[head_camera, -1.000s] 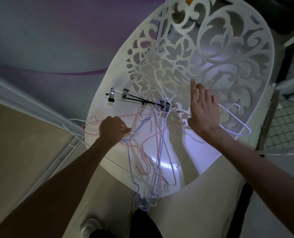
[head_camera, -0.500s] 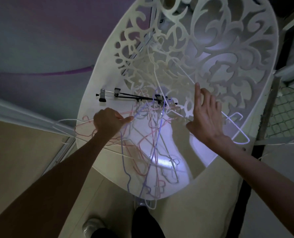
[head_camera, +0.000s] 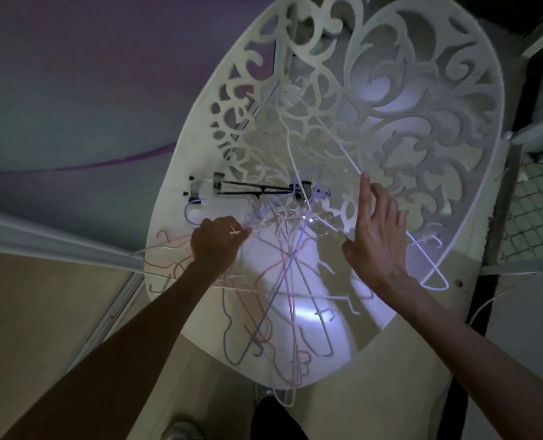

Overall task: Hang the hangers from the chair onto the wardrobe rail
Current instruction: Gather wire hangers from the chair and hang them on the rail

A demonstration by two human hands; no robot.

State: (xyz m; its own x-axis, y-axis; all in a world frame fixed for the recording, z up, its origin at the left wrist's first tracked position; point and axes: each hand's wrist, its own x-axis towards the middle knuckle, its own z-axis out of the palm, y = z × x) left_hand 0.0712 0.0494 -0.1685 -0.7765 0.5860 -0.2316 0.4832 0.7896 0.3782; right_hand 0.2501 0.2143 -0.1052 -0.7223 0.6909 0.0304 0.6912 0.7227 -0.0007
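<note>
A white chair (head_camera: 473,236) with a cut-out scroll back fills the middle of the view. On its seat lies a tangle of thin hangers (head_camera: 279,281) in pink, purple and white. A black clip hanger (head_camera: 251,187) lies across the back of the seat. My left hand (head_camera: 216,241) is curled around the hooks of several pink hangers at the left of the pile. My right hand (head_camera: 376,236) hovers over the right side of the seat, fingers straight, index raised near a white hanger (head_camera: 343,154) that leans on the chair back. The wardrobe rail is not in view.
A sliding door track (head_camera: 54,242) runs along the floor at the left, beside the chair. A metal frame with mesh (head_camera: 536,217) stands at the right. My legs and a shoe (head_camera: 181,431) are just below the chair's front edge.
My left hand has shifted slightly right and tightened on the pink hanger hooks, lifting them a little. My right hand has moved toward the pile's centre. The camera has come closer to the chair.
</note>
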